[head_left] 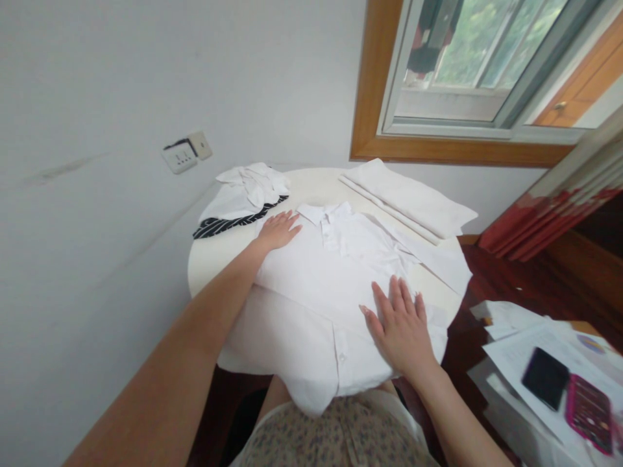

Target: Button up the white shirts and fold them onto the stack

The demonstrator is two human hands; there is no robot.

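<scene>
Both hands (278,231) (402,324) flat — on white shirt (311,272)

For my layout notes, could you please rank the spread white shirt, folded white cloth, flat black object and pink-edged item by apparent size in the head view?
1. Spread white shirt
2. Folded white cloth
3. Flat black object and pink-edged item: too alike in size to rank.

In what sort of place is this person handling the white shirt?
Probably a room in a home, though which room is not clear. A red-and-beige curtain hangs near a wood-framed window, and the white shirt lies spread on a white table.
</scene>
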